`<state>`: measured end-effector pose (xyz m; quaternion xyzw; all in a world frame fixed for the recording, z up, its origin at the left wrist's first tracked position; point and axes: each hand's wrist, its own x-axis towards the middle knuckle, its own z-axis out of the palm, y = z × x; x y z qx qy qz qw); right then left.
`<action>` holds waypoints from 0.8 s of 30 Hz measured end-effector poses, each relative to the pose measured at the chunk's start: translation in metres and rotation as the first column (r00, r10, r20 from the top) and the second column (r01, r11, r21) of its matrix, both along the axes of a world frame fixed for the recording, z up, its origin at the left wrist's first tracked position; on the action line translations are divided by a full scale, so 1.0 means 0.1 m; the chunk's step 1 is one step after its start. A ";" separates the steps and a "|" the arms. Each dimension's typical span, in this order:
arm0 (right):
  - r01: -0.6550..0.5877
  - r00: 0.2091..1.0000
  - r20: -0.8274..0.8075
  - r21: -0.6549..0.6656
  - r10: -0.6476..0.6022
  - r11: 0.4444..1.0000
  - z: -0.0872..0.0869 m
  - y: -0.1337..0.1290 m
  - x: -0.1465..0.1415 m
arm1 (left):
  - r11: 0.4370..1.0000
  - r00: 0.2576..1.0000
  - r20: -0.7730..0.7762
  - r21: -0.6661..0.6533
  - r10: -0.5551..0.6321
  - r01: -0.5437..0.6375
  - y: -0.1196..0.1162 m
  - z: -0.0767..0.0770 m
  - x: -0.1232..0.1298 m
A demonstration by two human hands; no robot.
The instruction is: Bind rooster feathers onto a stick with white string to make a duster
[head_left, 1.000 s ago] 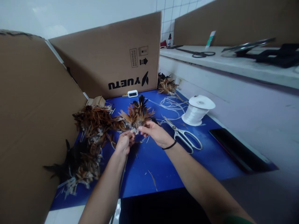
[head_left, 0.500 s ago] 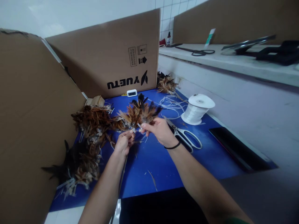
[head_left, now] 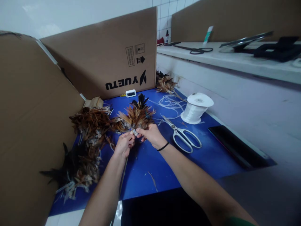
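Observation:
Brown and black feathers form a fanned bunch [head_left: 136, 115] above the blue tabletop, its pale bound base toward me. My left hand [head_left: 124, 142] pinches that base from the left, fingers closed. From the right, my right hand [head_left: 151, 135] closes its thumb and fingers on the same base, and its fingertips nearly meet the left ones. The exact grip is partly hidden by the fingers. Silver scissors [head_left: 181, 135] lie slightly open to the right of my right hand. Behind them stands a spool of white ribbon [head_left: 196, 108], with loose white strands [head_left: 168, 105] to its left.
Heaps of brown feathers [head_left: 90, 122] and black feathers [head_left: 70, 163] lie on the left. Cardboard panels [head_left: 94, 53] wall off the left and back. A dark phone-like slab [head_left: 237, 146] lies at right, below a white ledge [head_left: 225, 62] holding black scissors [head_left: 199, 50].
My right hand has moved left, bringing its feathers against those at my left hand, so they form one bunch. The scissors are now less covered. The view has shifted slightly.

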<state>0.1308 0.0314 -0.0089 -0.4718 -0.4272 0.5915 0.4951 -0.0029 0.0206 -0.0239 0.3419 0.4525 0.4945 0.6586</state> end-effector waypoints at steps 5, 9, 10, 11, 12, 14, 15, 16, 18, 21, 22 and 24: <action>0.040 0.997 0.061 0.011 -0.040 0.999 -0.04 0.01 -0.03 | 1.000 1.000 -0.017 -0.008 -0.007 0.006 -0.01 0.01 0.01; 0.054 0.993 0.102 0.031 -0.057 0.998 -0.09 0.04 -0.04 | 1.000 0.999 -0.035 0.013 0.009 -0.008 -0.01 0.00 0.02; 0.059 0.991 0.117 0.035 -0.063 0.998 -0.11 0.04 -0.04 | 1.000 0.999 -0.040 0.017 0.009 -0.008 -0.01 -0.01 0.02; 0.065 0.990 0.125 0.038 -0.069 0.997 -0.12 0.05 -0.04 | 1.000 0.999 -0.044 0.020 0.007 -0.006 -0.01 -0.01 0.02; 0.070 0.989 0.125 0.039 -0.074 0.997 -0.12 0.05 -0.04 | 1.000 0.999 -0.046 0.021 0.005 -0.004 -0.01 -0.01 0.02; 0.078 0.992 0.095 0.031 -0.080 0.997 -0.13 0.05 -0.06 | 1.000 0.999 -0.049 0.021 0.004 -0.003 -0.01 -0.01 0.02; 0.080 0.994 0.071 0.022 -0.081 0.997 -0.13 0.05 -0.06 | 1.000 0.999 -0.049 0.022 0.005 -0.004 -0.01 -0.01 0.02; 0.081 0.995 0.049 0.012 -0.081 0.997 -0.13 0.05 -0.07 | 1.000 0.999 -0.050 0.023 0.004 -0.003 -0.01 0.00 0.02; 0.081 0.996 0.022 -0.006 -0.081 0.997 -0.13 0.05 -0.08 | 1.000 0.998 -0.055 0.023 -0.003 0.004 -0.01 0.00 0.02; 0.082 0.996 0.036 0.009 -0.083 0.997 -0.12 0.05 -0.06 | 1.000 0.998 -0.065 0.023 -0.017 0.019 -0.02 0.01 0.02; 0.084 0.995 0.056 0.020 -0.085 0.996 -0.11 0.05 -0.05 | 0.999 0.998 -0.066 0.026 -0.019 0.021 -0.02 0.00 0.02; 0.089 0.991 0.096 0.035 -0.092 0.995 -0.08 0.05 -0.03 | 0.999 0.998 -0.067 0.035 -0.013 0.016 -0.01 0.00 0.02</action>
